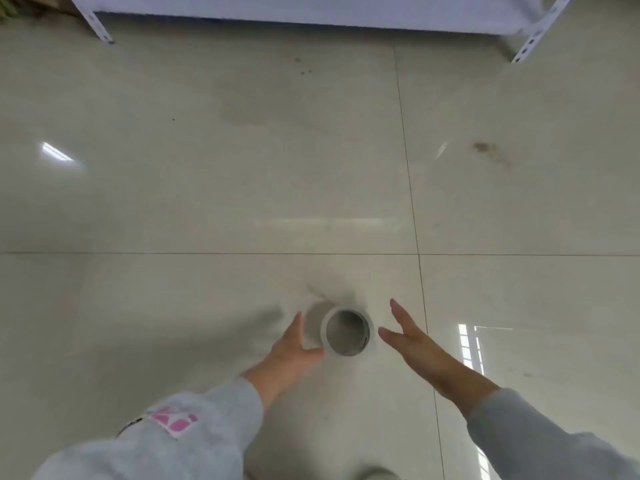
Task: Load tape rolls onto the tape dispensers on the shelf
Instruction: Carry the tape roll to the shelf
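Both our hands are spread open around the tape roll [347, 331] on the floor [207, 185]: left hand [294, 351] touching its side, right hand [412, 337] just beside, no grip yet. Shelf [311, 8] sits well beyond, no dispensers visible, so loading hasn't started.

Glossy tiled floor [207, 185] — soft fleecy sleeves [194, 434].
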Action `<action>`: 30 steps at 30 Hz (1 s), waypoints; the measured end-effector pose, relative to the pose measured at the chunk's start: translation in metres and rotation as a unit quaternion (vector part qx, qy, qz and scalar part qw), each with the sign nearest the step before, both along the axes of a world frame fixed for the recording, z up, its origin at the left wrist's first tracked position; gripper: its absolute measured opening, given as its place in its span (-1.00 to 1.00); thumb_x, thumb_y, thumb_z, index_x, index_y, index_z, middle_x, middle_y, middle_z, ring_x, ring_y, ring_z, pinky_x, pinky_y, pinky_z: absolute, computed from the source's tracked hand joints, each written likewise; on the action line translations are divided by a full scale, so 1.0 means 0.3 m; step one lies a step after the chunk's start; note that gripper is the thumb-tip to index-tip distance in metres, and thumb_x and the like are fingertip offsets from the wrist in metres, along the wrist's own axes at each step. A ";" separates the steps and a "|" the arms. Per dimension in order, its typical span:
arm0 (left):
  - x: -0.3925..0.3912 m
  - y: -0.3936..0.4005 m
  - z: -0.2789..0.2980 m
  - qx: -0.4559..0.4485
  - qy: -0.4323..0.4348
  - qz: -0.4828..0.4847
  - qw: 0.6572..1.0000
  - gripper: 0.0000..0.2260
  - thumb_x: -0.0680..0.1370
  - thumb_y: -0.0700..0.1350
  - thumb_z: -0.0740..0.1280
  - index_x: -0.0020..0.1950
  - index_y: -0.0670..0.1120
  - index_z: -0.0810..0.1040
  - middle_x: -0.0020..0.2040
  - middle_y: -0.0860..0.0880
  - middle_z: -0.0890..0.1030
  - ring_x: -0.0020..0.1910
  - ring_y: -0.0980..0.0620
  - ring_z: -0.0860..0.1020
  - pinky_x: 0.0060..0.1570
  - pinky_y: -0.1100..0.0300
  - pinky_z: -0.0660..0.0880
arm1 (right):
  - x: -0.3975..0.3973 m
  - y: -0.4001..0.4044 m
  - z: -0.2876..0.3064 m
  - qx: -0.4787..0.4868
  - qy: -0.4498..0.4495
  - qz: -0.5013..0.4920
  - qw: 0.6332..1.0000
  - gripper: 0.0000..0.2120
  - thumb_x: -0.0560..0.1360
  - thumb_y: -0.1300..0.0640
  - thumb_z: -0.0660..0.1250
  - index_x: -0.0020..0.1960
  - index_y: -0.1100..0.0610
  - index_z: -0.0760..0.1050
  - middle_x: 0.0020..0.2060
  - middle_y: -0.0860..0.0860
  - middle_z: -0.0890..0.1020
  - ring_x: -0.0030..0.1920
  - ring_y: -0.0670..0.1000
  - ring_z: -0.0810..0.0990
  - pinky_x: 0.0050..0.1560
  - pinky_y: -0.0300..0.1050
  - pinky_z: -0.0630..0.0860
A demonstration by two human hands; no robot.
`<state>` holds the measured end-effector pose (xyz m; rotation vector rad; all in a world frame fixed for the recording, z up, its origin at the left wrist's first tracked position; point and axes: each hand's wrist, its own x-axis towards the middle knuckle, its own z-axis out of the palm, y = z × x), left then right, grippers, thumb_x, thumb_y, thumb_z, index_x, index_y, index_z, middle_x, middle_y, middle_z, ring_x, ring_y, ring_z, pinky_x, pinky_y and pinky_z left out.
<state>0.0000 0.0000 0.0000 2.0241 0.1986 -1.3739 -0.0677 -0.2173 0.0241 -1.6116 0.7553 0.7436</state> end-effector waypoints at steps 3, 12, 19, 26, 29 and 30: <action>-0.016 -0.026 -0.098 -0.020 0.044 0.004 0.999 -0.20 0.54 -0.02 0.35 0.58 0.02 -0.15 0.58 -0.05 0.12 0.50 -0.02 0.23 0.19 0.32 0.28 | 0.009 0.017 -0.132 0.075 0.040 -0.021 0.996 -0.33 0.58 -0.12 0.21 0.55 -0.22 -0.10 0.53 -0.20 0.10 0.53 0.00 0.11 0.46 0.04 0.12; 0.003 -0.065 0.108 -0.086 0.036 0.048 0.994 -0.23 0.54 -0.14 0.36 0.57 0.01 -0.08 0.44 0.07 0.23 0.36 0.22 0.18 0.17 0.40 0.17 | 0.030 0.095 -0.020 0.209 0.067 -0.147 0.965 -0.22 0.45 -0.15 0.35 0.55 -0.19 0.02 0.54 -0.20 0.11 0.55 -0.08 0.02 0.54 -0.02 0.04; 0.102 0.027 0.729 -0.076 -0.023 0.095 0.992 -0.24 0.51 -0.08 0.38 0.58 0.03 0.00 0.57 0.05 0.12 0.53 0.05 0.14 0.48 0.15 0.11 | 0.111 0.193 0.643 0.190 0.037 -0.140 0.971 -0.31 0.55 -0.11 0.26 0.57 -0.07 0.01 0.52 -0.12 0.20 0.54 -0.03 0.12 0.54 -0.02 0.04; 0.223 0.143 1.525 -0.103 -0.078 0.155 0.979 -0.31 0.49 -0.15 0.39 0.55 -0.01 0.16 0.50 -0.04 0.30 0.49 0.02 0.25 0.42 0.15 0.21 | 0.222 0.307 1.491 0.157 -0.058 -0.158 0.973 -0.40 0.45 -0.09 0.37 0.41 -0.09 0.20 0.41 -0.15 0.34 0.45 -0.06 0.27 0.49 -0.02 0.13; 0.266 0.199 1.856 -0.115 -0.112 0.165 0.973 -0.27 0.31 -0.01 0.42 0.48 -0.01 0.33 0.38 -0.04 0.48 0.37 0.05 0.43 0.39 0.07 0.34 | 0.273 0.346 1.848 0.151 -0.104 -0.137 0.973 -0.49 0.46 -0.04 0.35 0.36 -0.05 0.28 0.32 -0.15 0.44 0.35 -0.15 0.33 0.41 -0.09 0.16; 0.282 0.221 1.955 -0.125 -0.127 0.162 0.971 -0.24 0.23 0.05 0.41 0.44 0.00 0.38 0.33 -0.01 0.53 0.32 0.06 0.47 0.36 0.04 0.38 | 0.289 0.362 1.963 0.153 -0.121 -0.129 0.972 -0.48 0.44 -0.04 0.35 0.36 -0.05 0.29 0.31 -0.16 0.45 0.31 -0.19 0.34 0.40 -0.08 0.15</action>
